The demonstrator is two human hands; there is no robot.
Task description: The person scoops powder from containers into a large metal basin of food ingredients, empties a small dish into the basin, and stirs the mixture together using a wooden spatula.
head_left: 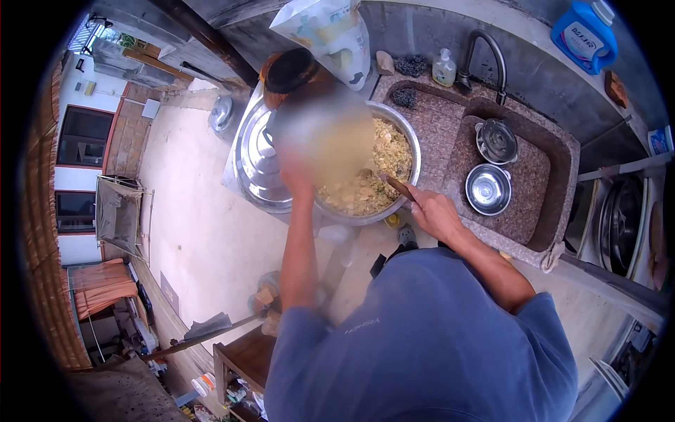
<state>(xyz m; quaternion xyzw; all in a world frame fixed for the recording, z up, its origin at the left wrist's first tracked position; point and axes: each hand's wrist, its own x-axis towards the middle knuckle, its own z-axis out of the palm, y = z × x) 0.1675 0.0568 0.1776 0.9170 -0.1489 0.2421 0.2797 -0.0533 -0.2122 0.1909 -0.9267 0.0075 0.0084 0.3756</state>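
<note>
My right hand [437,214] is closed round the handle of a wooden-handled spatula [397,186]. The spatula's far end sinks into a heap of yellowish, crumbly food [358,193], so its shape is hidden. A wide metal pot [415,151] holds this food. My left hand [299,179] reaches over the pot's left side, beside a shiny domed metal lid [253,158]. A grey-yellow blurred patch covers its fingers and part of the pot, so I cannot tell what it holds.
To the right, a stone sink [562,151] contains a metal bowl [488,190] and a lidded pot [496,141] under a curved faucet [492,53]. A soap bottle [444,68] stands behind it. A plastic bag [330,35] and dark pipe [211,42] rise behind the pot.
</note>
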